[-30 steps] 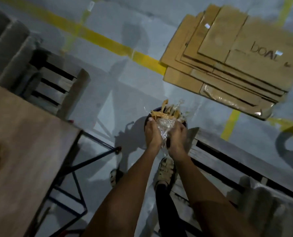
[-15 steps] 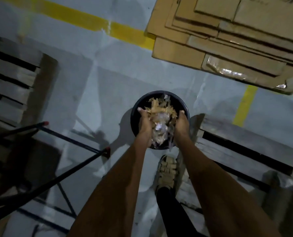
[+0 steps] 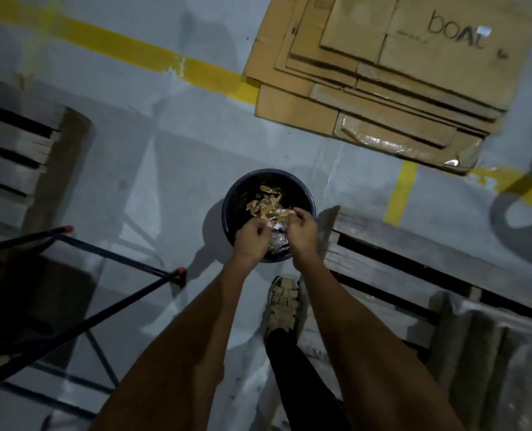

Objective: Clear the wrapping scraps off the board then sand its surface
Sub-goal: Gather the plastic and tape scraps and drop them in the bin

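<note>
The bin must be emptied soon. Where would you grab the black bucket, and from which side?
Grip the black bucket by its round rim, on the far or left edge, from above. It stands upright and open-topped; the left hand, right hand and wrapping scraps crowd its near side, and a wooden pallet flanks its right.

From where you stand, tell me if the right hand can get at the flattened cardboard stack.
Probably not: the right hand is over the black bucket, and the cardboard stack lies well beyond it across open floor.
</note>
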A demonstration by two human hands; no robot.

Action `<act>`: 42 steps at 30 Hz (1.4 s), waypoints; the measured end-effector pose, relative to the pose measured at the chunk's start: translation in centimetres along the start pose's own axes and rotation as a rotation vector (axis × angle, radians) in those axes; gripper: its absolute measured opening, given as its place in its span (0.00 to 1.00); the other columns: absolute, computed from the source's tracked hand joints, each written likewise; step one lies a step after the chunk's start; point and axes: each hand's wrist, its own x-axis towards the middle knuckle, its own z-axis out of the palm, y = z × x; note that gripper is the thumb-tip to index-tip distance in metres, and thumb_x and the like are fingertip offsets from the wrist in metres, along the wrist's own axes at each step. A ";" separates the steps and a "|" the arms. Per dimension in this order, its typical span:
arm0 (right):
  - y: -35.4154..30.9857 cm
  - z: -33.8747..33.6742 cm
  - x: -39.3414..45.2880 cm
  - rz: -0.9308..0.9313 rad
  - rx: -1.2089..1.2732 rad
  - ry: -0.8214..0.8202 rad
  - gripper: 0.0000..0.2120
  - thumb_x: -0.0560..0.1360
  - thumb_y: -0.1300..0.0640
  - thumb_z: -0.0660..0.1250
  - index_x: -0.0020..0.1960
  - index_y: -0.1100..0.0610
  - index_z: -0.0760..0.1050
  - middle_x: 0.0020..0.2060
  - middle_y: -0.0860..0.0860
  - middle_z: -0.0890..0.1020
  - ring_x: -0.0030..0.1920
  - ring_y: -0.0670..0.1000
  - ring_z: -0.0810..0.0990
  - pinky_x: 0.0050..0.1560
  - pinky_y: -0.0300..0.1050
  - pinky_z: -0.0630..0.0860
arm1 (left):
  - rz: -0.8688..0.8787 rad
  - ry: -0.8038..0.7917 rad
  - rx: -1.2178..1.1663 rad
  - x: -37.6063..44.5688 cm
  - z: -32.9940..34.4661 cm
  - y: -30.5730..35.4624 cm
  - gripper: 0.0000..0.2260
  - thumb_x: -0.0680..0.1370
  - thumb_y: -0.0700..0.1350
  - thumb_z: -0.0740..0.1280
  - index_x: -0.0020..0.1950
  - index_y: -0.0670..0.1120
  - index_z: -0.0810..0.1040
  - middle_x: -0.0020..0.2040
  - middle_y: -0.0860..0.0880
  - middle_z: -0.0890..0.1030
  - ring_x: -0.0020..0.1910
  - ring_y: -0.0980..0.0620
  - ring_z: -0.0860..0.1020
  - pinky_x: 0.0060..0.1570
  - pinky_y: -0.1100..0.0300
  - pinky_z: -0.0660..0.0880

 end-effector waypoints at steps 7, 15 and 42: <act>-3.6 -1.7 -11.9 -0.179 -0.003 0.016 0.09 0.78 0.51 0.63 0.56 0.44 0.78 0.57 0.54 0.84 0.58 0.56 0.83 0.64 0.60 0.78 | 0.077 0.066 -0.153 -10.9 -6.7 3.2 0.11 0.83 0.42 0.64 0.63 0.40 0.80 0.61 0.42 0.82 0.60 0.44 0.79 0.60 0.53 0.76; -12.0 -2.5 -34.0 -0.339 -0.011 -0.087 0.08 0.82 0.57 0.64 0.57 0.46 0.78 0.62 0.53 0.81 0.62 0.54 0.80 0.66 0.58 0.77 | 0.244 0.242 -0.487 -28.3 -19.4 4.2 0.06 0.83 0.43 0.66 0.56 0.49 0.82 0.56 0.44 0.85 0.57 0.46 0.83 0.61 0.49 0.79; -12.6 22.1 -61.6 -0.995 -0.884 -0.358 0.37 0.76 0.55 0.68 0.82 0.50 0.57 0.80 0.59 0.57 0.73 0.68 0.63 0.70 0.60 0.66 | -0.184 0.818 -0.106 -50.4 -40.7 -27.0 0.39 0.75 0.57 0.68 0.82 0.50 0.57 0.83 0.42 0.51 0.82 0.36 0.46 0.76 0.34 0.48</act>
